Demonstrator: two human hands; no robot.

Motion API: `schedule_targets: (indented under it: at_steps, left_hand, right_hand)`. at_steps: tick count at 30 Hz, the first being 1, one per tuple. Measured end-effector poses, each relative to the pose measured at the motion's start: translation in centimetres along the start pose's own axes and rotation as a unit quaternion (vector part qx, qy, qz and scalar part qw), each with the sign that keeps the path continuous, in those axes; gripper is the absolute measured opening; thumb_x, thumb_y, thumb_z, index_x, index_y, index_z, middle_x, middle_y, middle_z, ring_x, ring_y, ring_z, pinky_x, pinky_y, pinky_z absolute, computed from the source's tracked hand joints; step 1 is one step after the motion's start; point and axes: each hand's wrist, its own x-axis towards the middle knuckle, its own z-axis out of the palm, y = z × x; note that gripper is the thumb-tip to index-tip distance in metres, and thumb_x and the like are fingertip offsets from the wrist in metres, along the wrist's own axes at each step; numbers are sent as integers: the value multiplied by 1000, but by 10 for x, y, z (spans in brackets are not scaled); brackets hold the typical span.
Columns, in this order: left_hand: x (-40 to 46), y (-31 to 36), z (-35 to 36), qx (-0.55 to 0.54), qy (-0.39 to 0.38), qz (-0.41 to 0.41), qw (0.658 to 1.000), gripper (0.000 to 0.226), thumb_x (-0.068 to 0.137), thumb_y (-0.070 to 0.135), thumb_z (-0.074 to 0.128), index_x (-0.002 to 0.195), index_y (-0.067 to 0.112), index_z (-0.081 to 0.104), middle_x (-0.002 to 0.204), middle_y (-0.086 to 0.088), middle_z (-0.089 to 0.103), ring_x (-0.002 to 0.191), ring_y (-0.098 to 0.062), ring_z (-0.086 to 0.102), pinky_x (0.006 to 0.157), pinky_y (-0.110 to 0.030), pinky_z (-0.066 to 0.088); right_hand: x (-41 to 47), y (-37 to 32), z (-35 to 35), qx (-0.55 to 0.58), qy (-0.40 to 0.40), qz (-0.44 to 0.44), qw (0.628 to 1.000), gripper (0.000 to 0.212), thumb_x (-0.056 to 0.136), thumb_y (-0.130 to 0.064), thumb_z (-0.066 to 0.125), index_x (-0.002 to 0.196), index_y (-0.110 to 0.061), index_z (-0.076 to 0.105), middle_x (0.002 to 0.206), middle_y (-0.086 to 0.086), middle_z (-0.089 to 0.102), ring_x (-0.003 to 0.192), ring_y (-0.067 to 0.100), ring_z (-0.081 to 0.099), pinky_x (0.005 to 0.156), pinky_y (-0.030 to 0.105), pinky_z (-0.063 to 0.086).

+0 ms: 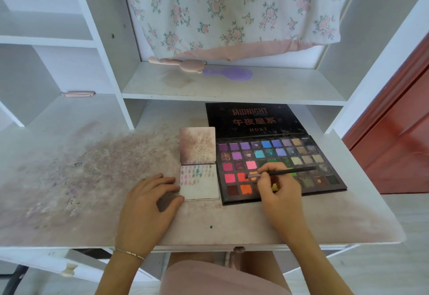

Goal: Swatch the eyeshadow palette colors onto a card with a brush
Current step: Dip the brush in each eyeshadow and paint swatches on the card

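Two hands share the work on the powder-stained white surface (92,178). At three o'clock lies the open black eyeshadow palette of many coloured pans (301,155); the right hand (278,188) pinches a thin black brush (290,171), its tip over an orange-red pan. Just beside the palette, toward nine o'clock, sits the small white swatch card (199,190), its upper half already striped with colour. The left hand (148,197) rests with relaxed fingers against the card's edge. Light and slippery, the card likely needs pinning flat; the pressed powders look crumbly, so a soft touch near the brush's ferrule suits.
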Motion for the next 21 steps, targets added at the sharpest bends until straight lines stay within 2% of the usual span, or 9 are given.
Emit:
schedule_targets:
  at_steps: [3, 5, 8, 11, 21]
  left_hand:
    - [0, -1, 0, -8, 12, 8, 1000, 20, 72, 22, 75, 91, 17, 72, 107, 3, 67, 109, -12, 52, 99, -36, 34]
    - [0, -1, 0, -13, 15, 11, 1000, 20, 72, 23, 75, 90, 18, 72, 106, 5, 67, 107, -7, 49, 99, -35, 34]
    - [-1, -1, 1, -13, 21, 15, 1000, 19, 71, 23, 76, 90, 19, 72, 106, 6, 67, 108, -9, 50, 100, -37, 36]
    - [-1, -1, 1, -7, 19, 17, 1000, 20, 72, 24, 75, 91, 19, 72, 106, 6, 67, 108, -8, 49, 100, -39, 37]
    - [0, -2, 3, -2, 25, 21, 999, 19, 71, 23, 76, 90, 19, 72, 105, 5, 68, 106, -7, 49, 99, -41, 39]
  right_hand:
    - [-2, -8, 20, 13, -42, -12, 999, 33, 85, 0, 52, 75, -32, 52, 62, -10, 55, 62, 5, 55, 49, 13, 41]
    - [-3, -11, 32, 8, -67, -17, 998, 34, 85, -4, 54, 76, -36, 51, 64, -14, 57, 66, -1, 57, 54, 6, 40]
    - [-4, -13, 46, 3, -100, -15, 995, 31, 86, -9, 55, 80, -39, 50, 76, -15, 60, 76, -1, 59, 63, 6, 44]
    - [-4, -12, 52, -5, -110, -10, 994, 23, 86, -14, 56, 85, -36, 53, 84, -11, 61, 82, 1, 60, 71, 9, 47]
    - [-2, -11, 53, -60, -130, -9, 990, 12, 86, -16, 55, 92, -26, 59, 91, -7, 58, 85, 5, 57, 75, 16, 48]
